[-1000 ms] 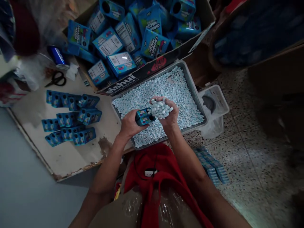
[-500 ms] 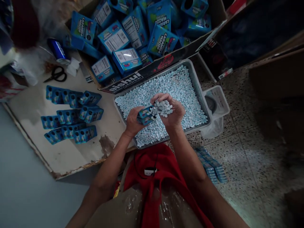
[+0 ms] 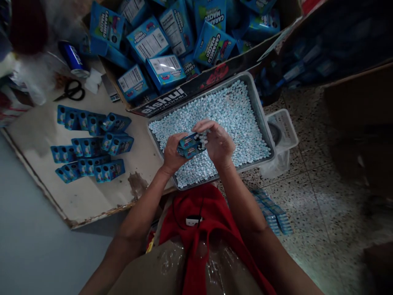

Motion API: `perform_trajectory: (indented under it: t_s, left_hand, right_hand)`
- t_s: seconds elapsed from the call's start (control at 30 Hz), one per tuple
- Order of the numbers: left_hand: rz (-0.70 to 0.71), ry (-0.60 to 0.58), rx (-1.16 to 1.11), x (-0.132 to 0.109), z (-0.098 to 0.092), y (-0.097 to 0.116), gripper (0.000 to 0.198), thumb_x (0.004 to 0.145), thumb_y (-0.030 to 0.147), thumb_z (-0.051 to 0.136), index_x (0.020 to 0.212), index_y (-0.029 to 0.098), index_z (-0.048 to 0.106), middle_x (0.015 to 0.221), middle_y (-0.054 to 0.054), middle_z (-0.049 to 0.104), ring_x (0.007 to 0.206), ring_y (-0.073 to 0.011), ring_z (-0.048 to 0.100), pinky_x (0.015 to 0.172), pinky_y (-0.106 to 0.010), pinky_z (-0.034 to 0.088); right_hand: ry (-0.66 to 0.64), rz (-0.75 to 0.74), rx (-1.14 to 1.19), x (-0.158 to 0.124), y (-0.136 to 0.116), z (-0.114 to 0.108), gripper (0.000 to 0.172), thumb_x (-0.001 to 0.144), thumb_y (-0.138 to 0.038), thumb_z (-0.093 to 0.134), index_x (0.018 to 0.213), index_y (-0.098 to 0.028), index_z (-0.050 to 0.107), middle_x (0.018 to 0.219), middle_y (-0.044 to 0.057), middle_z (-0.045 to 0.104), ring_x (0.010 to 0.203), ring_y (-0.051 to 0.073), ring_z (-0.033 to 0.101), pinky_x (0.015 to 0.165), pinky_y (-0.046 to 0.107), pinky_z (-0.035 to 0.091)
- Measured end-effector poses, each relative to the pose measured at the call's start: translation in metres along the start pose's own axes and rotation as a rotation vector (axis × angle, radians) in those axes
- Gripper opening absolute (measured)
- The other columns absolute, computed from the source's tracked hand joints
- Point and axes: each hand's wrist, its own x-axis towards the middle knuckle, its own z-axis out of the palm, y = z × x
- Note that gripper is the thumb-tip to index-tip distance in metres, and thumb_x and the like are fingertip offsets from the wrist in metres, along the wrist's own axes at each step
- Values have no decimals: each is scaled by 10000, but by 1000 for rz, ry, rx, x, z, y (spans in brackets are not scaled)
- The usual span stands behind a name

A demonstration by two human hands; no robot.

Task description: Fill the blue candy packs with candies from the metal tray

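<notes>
Two small blue candy boxes (image 3: 190, 146) are gripped side by side in my left hand (image 3: 173, 152), their open ends turned right. Against those ends curves my right hand (image 3: 219, 143), cupped, with a few small pale candies (image 3: 202, 138) between its palm and the openings. How many candies the palm still holds is hidden. Both hands are over a grey tray (image 3: 257, 96) spread with pale blue and white candies (image 3: 215, 102).
Rows of small blue boxes (image 3: 89, 147) stand on the worn table (image 3: 101, 200) at left. Behind the tray is a carton (image 3: 196, 88) heaped with larger blue boxes (image 3: 166, 71). Scissors (image 3: 73, 91) and a blue can (image 3: 73, 59) lie back left. A clear plastic container (image 3: 287, 127) sits right.
My right hand has turned from palm-up with a heap of candies to pressing against the boxes' open ends. The visible heap is much smaller. The view has shifted slightly.
</notes>
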Motion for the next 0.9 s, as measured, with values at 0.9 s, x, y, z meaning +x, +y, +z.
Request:
perform_trajectory:
  t_s: [0.9]
  left_hand:
    - [-41, -351, -386, 26, 17, -61, 1057, 521, 606, 1022, 1429, 258, 605, 1654, -166, 481, 1500, -389, 533, 1184, -554, 536]
  right_hand:
    - [389, 133, -496, 35, 123, -68, 445, 867, -660, 649, 983, -243, 755, 1017, 53, 776, 1065, 263, 704, 1088, 491, 547]
